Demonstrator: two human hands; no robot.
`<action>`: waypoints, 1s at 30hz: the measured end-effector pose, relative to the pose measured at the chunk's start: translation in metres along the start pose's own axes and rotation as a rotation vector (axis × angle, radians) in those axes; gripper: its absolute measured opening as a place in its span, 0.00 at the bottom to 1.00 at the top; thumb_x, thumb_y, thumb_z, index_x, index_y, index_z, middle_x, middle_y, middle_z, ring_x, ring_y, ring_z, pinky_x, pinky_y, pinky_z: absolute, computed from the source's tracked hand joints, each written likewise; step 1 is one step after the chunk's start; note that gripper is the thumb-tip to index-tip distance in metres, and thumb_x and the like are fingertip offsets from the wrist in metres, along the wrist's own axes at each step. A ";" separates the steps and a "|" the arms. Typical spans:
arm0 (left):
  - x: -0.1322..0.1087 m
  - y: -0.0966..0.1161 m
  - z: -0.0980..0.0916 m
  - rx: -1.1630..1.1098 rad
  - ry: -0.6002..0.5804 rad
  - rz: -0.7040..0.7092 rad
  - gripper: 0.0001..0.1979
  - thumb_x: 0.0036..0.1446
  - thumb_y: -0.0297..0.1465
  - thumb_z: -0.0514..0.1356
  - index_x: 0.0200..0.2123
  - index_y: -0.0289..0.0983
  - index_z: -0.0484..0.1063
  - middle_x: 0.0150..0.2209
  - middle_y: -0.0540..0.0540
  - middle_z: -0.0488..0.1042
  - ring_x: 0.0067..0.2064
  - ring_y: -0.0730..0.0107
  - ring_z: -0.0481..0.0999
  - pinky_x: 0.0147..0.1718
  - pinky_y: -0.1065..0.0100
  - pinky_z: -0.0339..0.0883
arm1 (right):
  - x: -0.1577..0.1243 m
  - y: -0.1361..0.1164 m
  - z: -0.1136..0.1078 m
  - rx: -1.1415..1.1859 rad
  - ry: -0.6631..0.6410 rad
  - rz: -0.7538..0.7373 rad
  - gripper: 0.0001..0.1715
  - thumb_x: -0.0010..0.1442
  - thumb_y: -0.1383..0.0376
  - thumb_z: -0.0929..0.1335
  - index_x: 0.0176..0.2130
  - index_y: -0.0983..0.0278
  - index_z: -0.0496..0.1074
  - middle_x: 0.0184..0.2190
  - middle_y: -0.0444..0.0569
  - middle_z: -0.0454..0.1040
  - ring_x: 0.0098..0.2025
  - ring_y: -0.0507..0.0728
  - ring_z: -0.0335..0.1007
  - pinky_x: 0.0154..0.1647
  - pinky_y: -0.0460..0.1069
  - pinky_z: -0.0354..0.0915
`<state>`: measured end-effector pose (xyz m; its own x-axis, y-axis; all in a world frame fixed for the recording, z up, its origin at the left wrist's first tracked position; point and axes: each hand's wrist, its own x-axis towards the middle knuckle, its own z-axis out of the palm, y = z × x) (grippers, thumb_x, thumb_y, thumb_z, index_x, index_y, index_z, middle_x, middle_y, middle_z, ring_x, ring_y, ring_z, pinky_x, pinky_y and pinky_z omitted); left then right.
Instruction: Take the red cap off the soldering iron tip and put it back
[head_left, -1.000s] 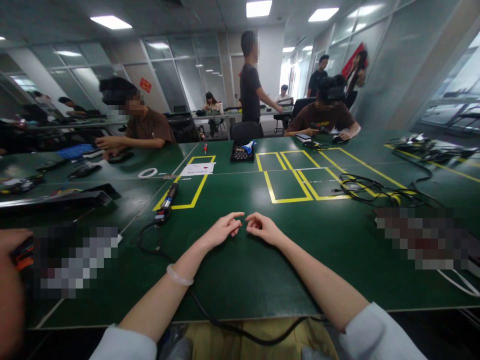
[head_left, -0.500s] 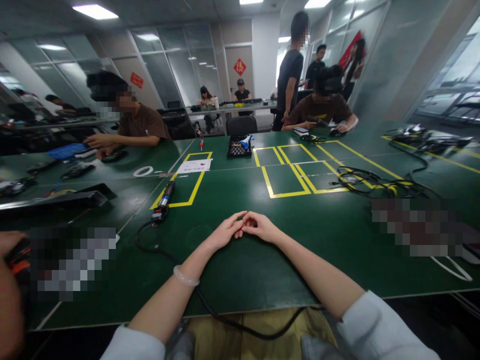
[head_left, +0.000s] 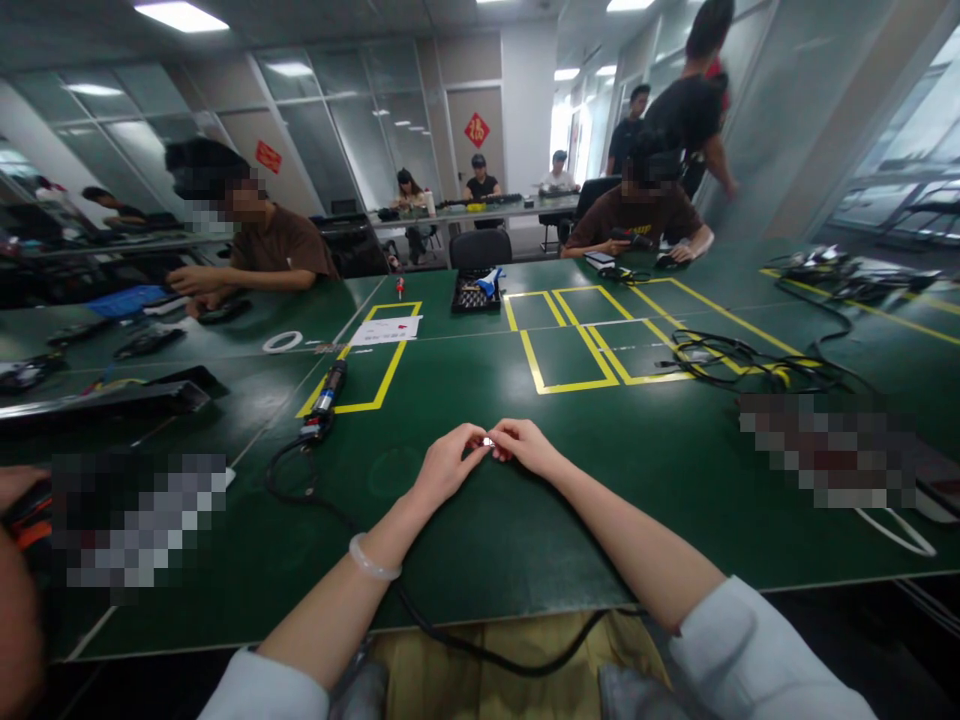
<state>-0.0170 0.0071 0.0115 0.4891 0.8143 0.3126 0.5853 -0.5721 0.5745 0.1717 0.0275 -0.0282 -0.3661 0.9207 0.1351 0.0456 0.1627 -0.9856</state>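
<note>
To the right of the corded tool [head_left: 328,392], the left hand [head_left: 451,462] and the right hand [head_left: 526,447] meet — both pinch narrowly one small shiny piece [head_left: 488,441].

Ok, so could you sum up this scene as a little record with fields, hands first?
Left hand: fingertips pinched at a small bright item
Right hand: fingertips pinched at the same item
Item: too small to identify
Left wrist: pale bracelet
Table: green, marked with yellow tape
Left of hands: corded cylindrical tool
Right of hands: tangled black cables
Beyond hands: black tray with something blue and white
</note>
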 end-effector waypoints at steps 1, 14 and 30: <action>0.000 -0.001 0.000 -0.016 0.004 -0.011 0.11 0.62 0.37 0.54 0.42 0.38 0.71 0.38 0.47 0.75 0.39 0.68 0.74 0.42 0.67 0.67 | 0.000 0.000 0.000 -0.009 0.025 -0.019 0.20 0.57 0.51 0.68 0.35 0.66 0.69 0.25 0.43 0.71 0.24 0.49 0.65 0.25 0.44 0.62; 0.002 -0.060 -0.057 0.350 0.073 -0.188 0.24 0.63 0.44 0.49 0.56 0.39 0.65 0.54 0.42 0.69 0.54 0.60 0.70 0.53 0.60 0.63 | -0.003 -0.003 0.001 -0.125 0.016 -0.045 0.15 0.54 0.58 0.71 0.37 0.65 0.68 0.25 0.41 0.67 0.25 0.49 0.61 0.29 0.45 0.60; -0.039 -0.196 -0.166 0.722 0.017 -0.719 0.34 0.49 0.42 0.61 0.56 0.29 0.65 0.55 0.32 0.66 0.53 0.49 0.70 0.48 0.59 0.66 | -0.001 -0.001 0.002 -0.105 0.048 -0.072 0.15 0.53 0.59 0.71 0.38 0.65 0.67 0.27 0.41 0.67 0.26 0.49 0.60 0.29 0.45 0.59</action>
<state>-0.2579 0.1040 0.0125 -0.1386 0.9865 0.0872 0.9900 0.1357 0.0387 0.1697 0.0259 -0.0270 -0.3275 0.9208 0.2120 0.1185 0.2626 -0.9576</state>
